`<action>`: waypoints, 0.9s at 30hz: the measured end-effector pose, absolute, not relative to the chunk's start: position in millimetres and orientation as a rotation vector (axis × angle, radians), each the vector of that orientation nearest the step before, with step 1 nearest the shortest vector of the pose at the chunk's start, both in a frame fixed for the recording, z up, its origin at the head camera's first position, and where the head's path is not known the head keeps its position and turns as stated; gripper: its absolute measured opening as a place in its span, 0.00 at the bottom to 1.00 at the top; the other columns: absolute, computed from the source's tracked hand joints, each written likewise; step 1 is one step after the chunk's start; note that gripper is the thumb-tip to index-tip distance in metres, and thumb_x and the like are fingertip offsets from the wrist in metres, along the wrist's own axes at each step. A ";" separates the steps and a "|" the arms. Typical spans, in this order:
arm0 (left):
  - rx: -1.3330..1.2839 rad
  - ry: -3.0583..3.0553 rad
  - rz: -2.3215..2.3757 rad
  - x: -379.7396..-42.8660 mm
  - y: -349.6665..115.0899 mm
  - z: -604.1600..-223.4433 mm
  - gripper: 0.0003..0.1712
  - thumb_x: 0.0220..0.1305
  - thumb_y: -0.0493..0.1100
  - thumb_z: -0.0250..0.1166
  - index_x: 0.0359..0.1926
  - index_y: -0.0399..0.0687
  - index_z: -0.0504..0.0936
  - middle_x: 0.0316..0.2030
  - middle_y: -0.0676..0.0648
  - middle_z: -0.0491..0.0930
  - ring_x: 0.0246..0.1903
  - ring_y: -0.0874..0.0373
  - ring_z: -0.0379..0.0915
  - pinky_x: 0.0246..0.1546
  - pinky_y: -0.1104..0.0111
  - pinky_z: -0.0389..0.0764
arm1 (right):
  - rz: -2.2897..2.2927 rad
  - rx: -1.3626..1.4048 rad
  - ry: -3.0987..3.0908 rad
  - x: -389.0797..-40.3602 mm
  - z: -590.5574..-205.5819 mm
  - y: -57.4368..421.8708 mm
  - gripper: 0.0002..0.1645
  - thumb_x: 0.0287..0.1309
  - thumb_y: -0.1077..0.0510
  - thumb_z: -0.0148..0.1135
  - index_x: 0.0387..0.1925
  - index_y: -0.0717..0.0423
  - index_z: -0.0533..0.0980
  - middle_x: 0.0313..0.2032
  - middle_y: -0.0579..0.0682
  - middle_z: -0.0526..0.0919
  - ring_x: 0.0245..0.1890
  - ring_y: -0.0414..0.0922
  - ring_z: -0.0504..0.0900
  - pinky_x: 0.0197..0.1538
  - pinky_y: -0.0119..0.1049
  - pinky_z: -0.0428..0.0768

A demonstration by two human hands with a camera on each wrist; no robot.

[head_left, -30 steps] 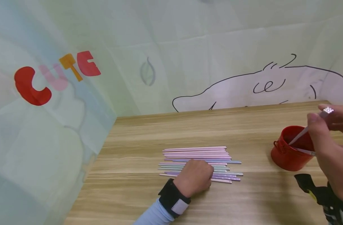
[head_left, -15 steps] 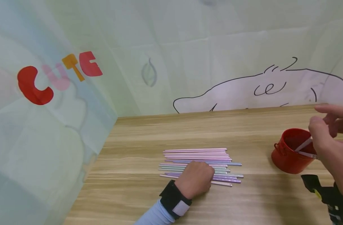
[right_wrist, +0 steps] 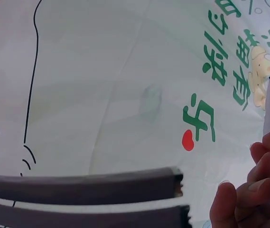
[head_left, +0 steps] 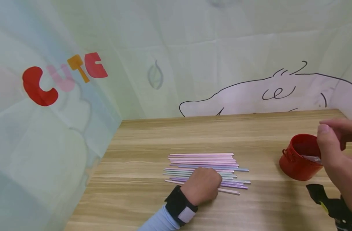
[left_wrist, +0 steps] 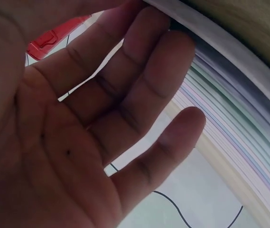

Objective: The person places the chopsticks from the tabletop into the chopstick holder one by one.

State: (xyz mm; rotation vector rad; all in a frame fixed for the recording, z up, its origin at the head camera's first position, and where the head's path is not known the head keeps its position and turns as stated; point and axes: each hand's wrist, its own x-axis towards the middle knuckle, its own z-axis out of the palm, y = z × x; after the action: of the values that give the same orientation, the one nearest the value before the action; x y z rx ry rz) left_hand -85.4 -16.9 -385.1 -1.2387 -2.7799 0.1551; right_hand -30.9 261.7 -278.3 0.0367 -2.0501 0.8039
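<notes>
Several thin pastel sticks (head_left: 201, 157), pink, blue, green and purple, lie side by side in a row on the wooden table. My left hand (head_left: 202, 185) reaches over the near side of the row, knuckles up. In the left wrist view its thumb and fingertips meet at the nearest pale stick (left_wrist: 229, 50) and pinch it; that grip is partly hidden. My right hand (head_left: 339, 157) hovers above a small red bucket (head_left: 297, 166) with thumb and forefinger apart, holding nothing. Sticks (head_left: 313, 158) lean inside the bucket, and the right wrist view has two dark stick ends (right_wrist: 92, 189) close up.
The wooden table (head_left: 141, 138) meets a printed cloth backdrop (head_left: 176, 64) behind and to the left. A black wrist strap (head_left: 180, 205) is on the left arm, and a black wrist mount (head_left: 327, 200) is below the right hand.
My right hand let go of a stick, which dropped into the red bucket, and its fingers parted. At the left hand, the nearest pale stick has shifted slightly away from the row.
</notes>
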 end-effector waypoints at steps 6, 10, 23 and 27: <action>-1.297 -2.786 0.120 -86.7 -16.1 -384.6 0.19 0.49 0.36 0.68 0.14 0.54 0.68 0.13 0.58 0.59 0.14 0.65 0.53 0.13 0.72 0.58 | 0.774 0.219 -2.124 -26.5 -275.5 251.8 0.16 0.64 0.60 0.62 0.46 0.71 0.82 0.33 0.64 0.80 0.37 0.31 0.67 0.47 0.18 0.64; -1.330 -2.773 0.085 -88.2 -14.8 -385.2 0.14 0.55 0.38 0.68 0.18 0.53 0.74 0.14 0.58 0.61 0.15 0.65 0.55 0.14 0.73 0.57 | 0.748 0.243 -2.156 -24.9 -278.4 247.3 0.15 0.63 0.59 0.64 0.45 0.68 0.83 0.34 0.61 0.82 0.35 0.32 0.68 0.46 0.15 0.64; -1.391 -2.734 -0.063 -86.7 -12.3 -380.2 0.04 0.66 0.43 0.67 0.33 0.51 0.83 0.23 0.57 0.75 0.20 0.67 0.67 0.20 0.76 0.66 | 0.793 0.337 -2.121 -25.3 -276.6 241.9 0.12 0.57 0.63 0.68 0.42 0.65 0.85 0.32 0.57 0.83 0.30 0.23 0.70 0.41 0.13 0.69; -1.411 -2.719 -0.077 -86.0 -11.4 -378.0 0.03 0.67 0.45 0.68 0.36 0.52 0.84 0.27 0.58 0.79 0.24 0.67 0.71 0.25 0.77 0.71 | 0.797 0.338 -2.128 -24.4 -276.5 239.3 0.11 0.56 0.64 0.69 0.42 0.63 0.85 0.32 0.57 0.84 0.31 0.22 0.72 0.41 0.13 0.70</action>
State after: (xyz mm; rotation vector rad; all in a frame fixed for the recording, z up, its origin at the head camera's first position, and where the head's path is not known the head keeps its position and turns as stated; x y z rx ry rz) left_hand -86.0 -11.4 -378.0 -1.4107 -2.7195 -0.0774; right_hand -24.4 239.3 -276.5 0.3376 -2.1284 0.7974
